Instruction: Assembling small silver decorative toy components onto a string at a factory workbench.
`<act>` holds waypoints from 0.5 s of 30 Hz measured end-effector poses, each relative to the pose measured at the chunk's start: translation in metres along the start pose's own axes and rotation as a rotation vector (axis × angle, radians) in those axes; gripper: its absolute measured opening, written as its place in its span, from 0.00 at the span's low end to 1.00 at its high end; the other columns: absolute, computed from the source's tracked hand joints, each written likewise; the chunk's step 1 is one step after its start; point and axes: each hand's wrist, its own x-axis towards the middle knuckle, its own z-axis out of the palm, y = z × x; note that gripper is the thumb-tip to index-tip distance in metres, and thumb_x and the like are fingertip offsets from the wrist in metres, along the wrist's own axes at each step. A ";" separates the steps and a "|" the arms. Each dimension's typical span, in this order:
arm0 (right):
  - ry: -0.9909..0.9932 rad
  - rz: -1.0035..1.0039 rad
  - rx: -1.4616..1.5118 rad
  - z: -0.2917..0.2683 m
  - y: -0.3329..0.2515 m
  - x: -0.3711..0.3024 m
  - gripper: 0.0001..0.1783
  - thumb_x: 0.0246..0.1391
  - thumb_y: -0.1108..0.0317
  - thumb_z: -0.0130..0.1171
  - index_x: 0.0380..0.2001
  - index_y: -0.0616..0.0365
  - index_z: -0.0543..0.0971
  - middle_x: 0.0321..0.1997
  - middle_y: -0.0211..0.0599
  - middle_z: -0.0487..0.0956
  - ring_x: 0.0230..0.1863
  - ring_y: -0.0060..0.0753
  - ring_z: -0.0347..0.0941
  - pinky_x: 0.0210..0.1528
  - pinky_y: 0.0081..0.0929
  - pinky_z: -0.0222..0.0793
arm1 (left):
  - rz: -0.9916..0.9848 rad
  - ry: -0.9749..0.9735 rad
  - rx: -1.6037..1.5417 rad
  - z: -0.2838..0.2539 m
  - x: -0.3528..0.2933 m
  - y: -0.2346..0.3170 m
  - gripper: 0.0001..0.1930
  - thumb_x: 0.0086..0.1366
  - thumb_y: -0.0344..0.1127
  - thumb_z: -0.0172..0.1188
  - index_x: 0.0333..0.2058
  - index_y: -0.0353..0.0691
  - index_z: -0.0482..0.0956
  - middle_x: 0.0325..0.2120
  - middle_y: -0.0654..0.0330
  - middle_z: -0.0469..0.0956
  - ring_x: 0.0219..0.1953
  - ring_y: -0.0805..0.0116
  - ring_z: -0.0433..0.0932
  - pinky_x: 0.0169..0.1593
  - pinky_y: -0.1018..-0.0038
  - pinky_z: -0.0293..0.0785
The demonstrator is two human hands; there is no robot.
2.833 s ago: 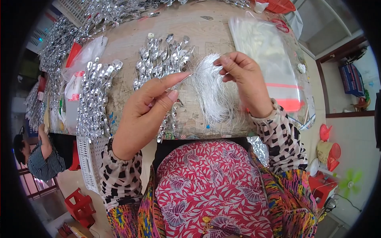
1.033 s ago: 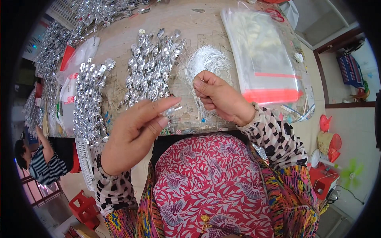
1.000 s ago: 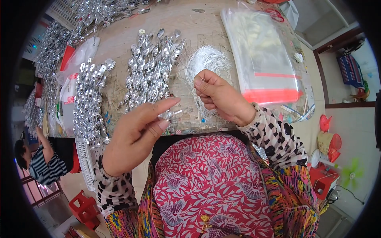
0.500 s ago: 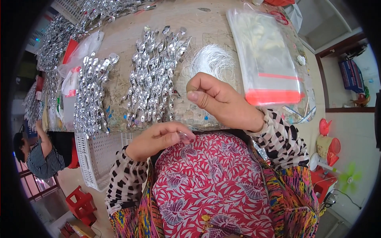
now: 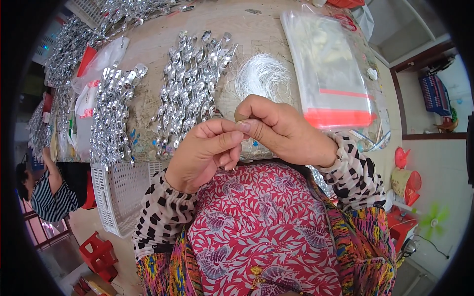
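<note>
At the centre of the frame, the left hand [image 5: 203,150] and the right hand [image 5: 296,134] meet, each grip pinched closed; on what, I cannot clearly tell. White thread bundle [image 5: 261,75] lies upper centre on the bench [image 5: 222,23].

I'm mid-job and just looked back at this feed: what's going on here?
The person's left hand and right hand meet at the fingertips by the near edge of the table; anything pinched between them is too small to make out. Beyond the hands lie a bunch of twisted silver strips, a bundle of white threads and, farther right, clear bags with red bands.
</note>
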 end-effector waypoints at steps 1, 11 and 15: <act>0.001 -0.016 -0.007 0.000 0.001 0.000 0.07 0.63 0.68 0.49 0.38 0.62 0.69 0.30 0.31 0.68 0.34 0.19 0.64 0.38 0.19 0.64 | -0.001 0.065 0.006 0.003 0.000 -0.001 0.07 0.64 0.29 0.57 0.39 0.34 0.78 0.29 0.59 0.78 0.22 0.78 0.72 0.23 0.81 0.67; -0.079 0.039 0.169 -0.005 0.010 -0.005 0.08 0.64 0.67 0.48 0.38 0.61 0.70 0.30 0.25 0.69 0.32 0.18 0.65 0.36 0.19 0.63 | -0.100 0.089 0.062 0.004 0.001 -0.001 0.05 0.62 0.29 0.59 0.35 0.34 0.78 0.25 0.63 0.76 0.20 0.81 0.67 0.22 0.84 0.61; -0.199 0.343 0.357 -0.024 0.005 -0.013 0.07 0.61 0.69 0.53 0.37 0.63 0.73 0.30 0.23 0.70 0.31 0.17 0.65 0.35 0.19 0.64 | -0.035 0.119 0.128 0.001 0.000 -0.004 0.04 0.61 0.28 0.60 0.34 0.34 0.77 0.22 0.66 0.73 0.19 0.81 0.66 0.22 0.84 0.59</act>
